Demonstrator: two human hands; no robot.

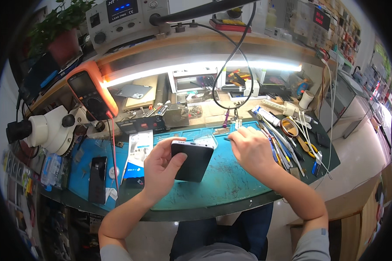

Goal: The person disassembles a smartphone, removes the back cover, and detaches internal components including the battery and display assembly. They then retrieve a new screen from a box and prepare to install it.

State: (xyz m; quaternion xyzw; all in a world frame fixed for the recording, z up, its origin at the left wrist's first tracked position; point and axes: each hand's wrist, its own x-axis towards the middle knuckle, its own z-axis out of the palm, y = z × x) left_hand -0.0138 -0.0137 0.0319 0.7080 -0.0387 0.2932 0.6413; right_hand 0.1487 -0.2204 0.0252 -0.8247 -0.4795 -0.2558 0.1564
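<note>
My left hand [161, 169] grips a dark phone [194, 161], held tilted over the blue-green mat [222, 182], thumb on its face and the edge with ports turned up. To its right, my right hand [252, 148] is pinched on a small thin dark tool [228, 139], whose kind I cannot make out, apart from the phone. A second phone [97, 178] lies at the left of the mat. A small clear tray [206, 140] sits behind the held phone, and a white paper [139, 143] lies to its left.
A microscope [48, 130] and an orange multimeter [91, 91] stand at left. Tweezers and tools [287, 152] crowd the right, with a tape roll [289, 127]. A black cable loop [213, 87] hangs over the bench. A grey station [126, 21] and potted plant [62, 45] sit on the shelf.
</note>
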